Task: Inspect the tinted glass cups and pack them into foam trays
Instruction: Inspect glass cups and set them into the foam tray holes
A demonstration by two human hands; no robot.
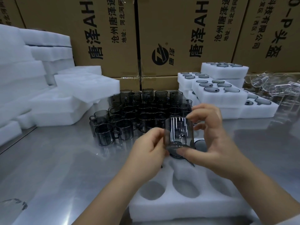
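A tinted glass cup is held up over the white foam tray at the table's near edge. My left hand pinches its left wall. My right hand grips its right side and base, thumb underneath. The tray shows three vacant round holes in its front row. One cup sits in a rear hole, and another dark cup lies partly hidden under the held one. Behind stands a cluster of several loose tinted cups on the steel table.
Filled foam trays are stacked at the back right, with clear glass cups beside them. Stacks of unfilled foam trays line the left. Cardboard boxes form a wall behind. Bare steel tabletop lies at the left front.
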